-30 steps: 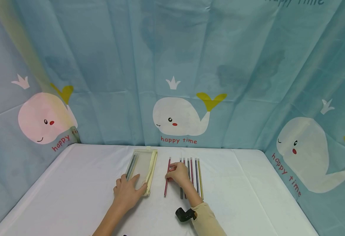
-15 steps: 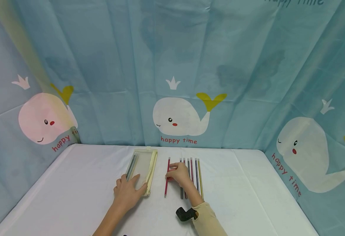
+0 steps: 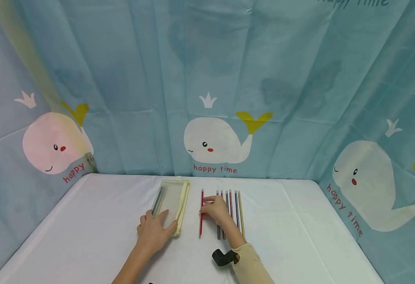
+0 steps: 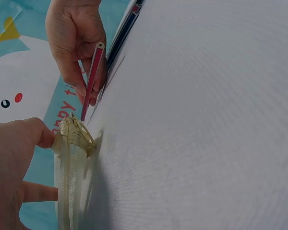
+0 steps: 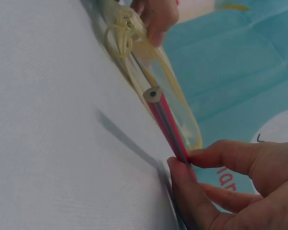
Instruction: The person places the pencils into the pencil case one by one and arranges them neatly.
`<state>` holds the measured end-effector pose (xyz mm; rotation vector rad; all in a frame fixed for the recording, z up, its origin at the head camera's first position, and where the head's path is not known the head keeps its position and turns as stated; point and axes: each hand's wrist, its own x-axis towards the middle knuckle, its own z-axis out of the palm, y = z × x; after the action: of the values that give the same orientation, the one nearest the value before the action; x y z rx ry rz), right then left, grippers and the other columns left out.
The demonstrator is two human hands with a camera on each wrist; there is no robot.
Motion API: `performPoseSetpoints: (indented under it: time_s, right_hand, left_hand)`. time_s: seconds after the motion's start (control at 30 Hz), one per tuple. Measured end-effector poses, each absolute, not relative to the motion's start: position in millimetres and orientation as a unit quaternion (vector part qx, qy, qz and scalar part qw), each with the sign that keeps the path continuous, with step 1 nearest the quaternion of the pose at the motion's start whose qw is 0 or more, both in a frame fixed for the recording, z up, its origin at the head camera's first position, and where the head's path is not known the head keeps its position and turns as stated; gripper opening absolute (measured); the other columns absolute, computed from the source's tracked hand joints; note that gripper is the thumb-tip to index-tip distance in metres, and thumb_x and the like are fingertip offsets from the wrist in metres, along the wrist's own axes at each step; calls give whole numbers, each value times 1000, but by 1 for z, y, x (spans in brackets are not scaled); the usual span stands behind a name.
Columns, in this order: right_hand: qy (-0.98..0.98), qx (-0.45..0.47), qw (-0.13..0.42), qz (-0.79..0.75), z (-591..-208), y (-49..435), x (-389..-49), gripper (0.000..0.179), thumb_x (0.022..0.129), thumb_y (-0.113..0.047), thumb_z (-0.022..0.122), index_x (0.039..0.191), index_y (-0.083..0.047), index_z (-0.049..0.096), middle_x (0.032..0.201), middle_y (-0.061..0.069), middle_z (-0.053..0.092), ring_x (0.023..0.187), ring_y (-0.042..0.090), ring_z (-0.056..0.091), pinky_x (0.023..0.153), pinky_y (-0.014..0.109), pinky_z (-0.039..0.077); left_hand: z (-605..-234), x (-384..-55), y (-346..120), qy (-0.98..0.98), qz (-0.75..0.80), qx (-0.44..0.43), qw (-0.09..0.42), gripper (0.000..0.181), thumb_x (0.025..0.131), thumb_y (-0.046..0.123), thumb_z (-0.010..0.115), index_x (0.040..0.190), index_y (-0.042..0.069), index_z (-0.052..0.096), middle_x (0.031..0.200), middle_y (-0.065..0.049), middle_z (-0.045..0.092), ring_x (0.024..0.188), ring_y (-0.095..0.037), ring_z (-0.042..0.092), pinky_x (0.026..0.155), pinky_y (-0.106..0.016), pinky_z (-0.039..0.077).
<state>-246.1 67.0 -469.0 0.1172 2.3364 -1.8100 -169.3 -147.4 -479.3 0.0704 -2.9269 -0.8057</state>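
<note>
My right hand [image 3: 217,210] pinches a red pencil [image 5: 170,127] with a grey stripe between thumb and fingers. Its unsharpened end points toward the camera in the right wrist view, and a shadow on the cloth suggests it is held slightly raised. To the left lies a clear zippered pencil case [image 3: 171,197] with cream edging and a few long pencil-like things inside. My left hand [image 3: 154,232] rests across its near part, fingers extended, thumb [image 4: 44,134] touching the zipper edge. Several pencils [image 3: 236,205] lie in a row right of the red one, partly hidden by my right hand.
A white cloth [image 3: 299,236] covers the table. Behind it hangs a blue curtain [image 3: 140,79] printed with whales. A black curved device [image 3: 223,258] sits at my right wrist by the beige sleeve [image 3: 251,264].
The red pencil in my right hand has turned slightly, standing straighter now, with its far end shifted a little left. My left hand and the case stay where they were.
</note>
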Motion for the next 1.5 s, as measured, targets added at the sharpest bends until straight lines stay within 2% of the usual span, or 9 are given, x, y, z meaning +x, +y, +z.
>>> performPoseSetpoints:
  time_s: [0.87, 1.27, 1.5]
  right_hand:
    - [735, 9, 141, -663, -470, 73, -250, 60, 87, 9, 75, 144, 6, 58, 99, 11, 66, 73, 14, 69, 68, 32, 62]
    - [704, -10, 146, -695, -468, 73, -254, 64, 86, 11, 74, 147, 5, 55, 124, 21, 65, 85, 17, 70, 78, 40, 64]
    - [697, -17, 142, -703, -466, 72, -253, 67, 87, 11, 75, 150, 2, 54, 128, 23, 65, 89, 19, 71, 80, 42, 64]
  left_hand:
    - [-478, -169, -147, -963, -262, 25, 51, 62, 99, 48, 61, 142, 3, 65, 144, -45, 42, 131, -62, 40, 94, -76, 40]
    - [-478, -170, -147, -963, -262, 26, 50, 62, 99, 48, 61, 141, 4, 66, 144, -44, 42, 131, -61, 41, 93, -75, 40]
    - [-478, -170, -147, -964, -261, 28, 48, 61, 99, 49, 61, 142, 4, 66, 145, -43, 42, 131, -61, 40, 94, -75, 40]
